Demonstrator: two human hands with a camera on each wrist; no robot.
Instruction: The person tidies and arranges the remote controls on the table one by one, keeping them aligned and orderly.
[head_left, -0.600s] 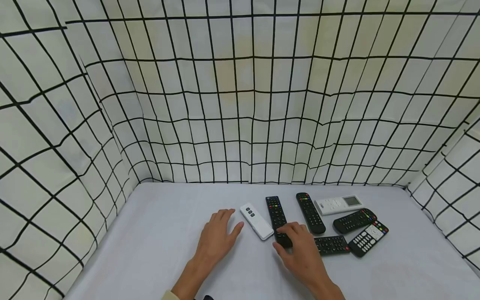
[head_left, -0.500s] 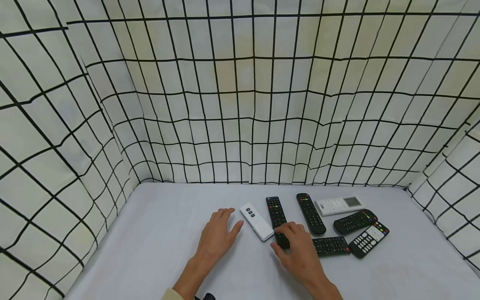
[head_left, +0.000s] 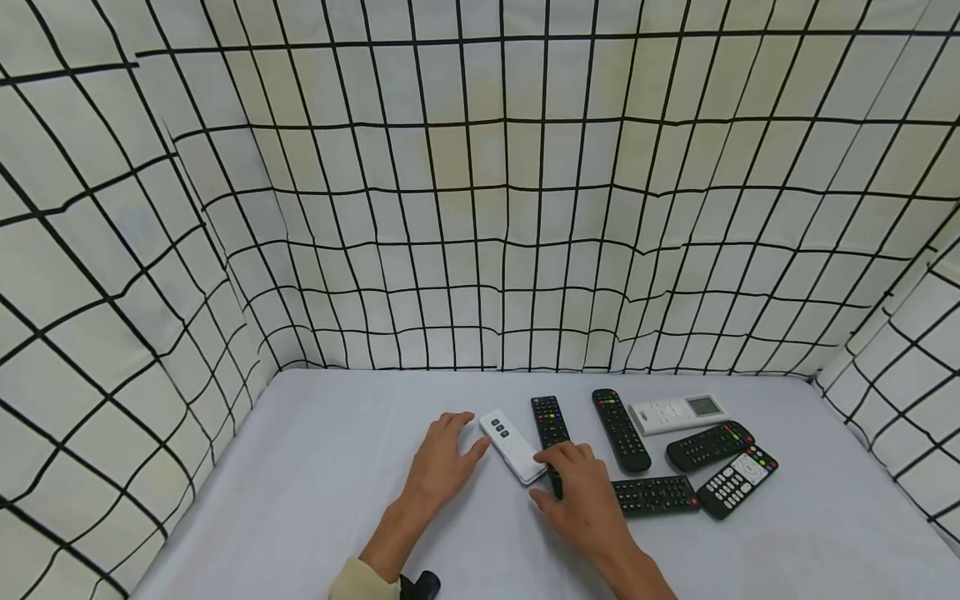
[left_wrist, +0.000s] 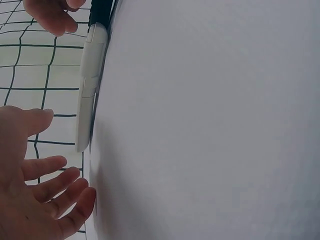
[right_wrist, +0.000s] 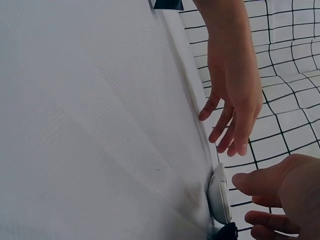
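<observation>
A slim white remote control [head_left: 513,447] lies slanted on the white cloth between the two hands. My left hand [head_left: 440,462] is just left of its upper part, fingers spread and holding nothing; in the left wrist view, a gap shows between the left hand [left_wrist: 45,180] and the remote. My right hand [head_left: 588,500] hovers with loosely bent fingers at the white remote's lower end, over a black remote control [head_left: 549,419] whose lower part it partly hides. In the right wrist view, the right thumb [right_wrist: 255,182] is apart from the white remote [right_wrist: 218,197].
Right of the hands lie several more remotes: an upright black one [head_left: 621,429], a white one with a display [head_left: 678,413], a sideways black one [head_left: 660,495] and two [head_left: 708,446] at the far right. Walls with a black grid [head_left: 480,208] enclose the cloth-covered surface [head_left: 322,425].
My right hand has slid left, from above the black remote toward the white remote's lower end. The left hand has edged slightly closer to the white remote. The remotes stay put.
</observation>
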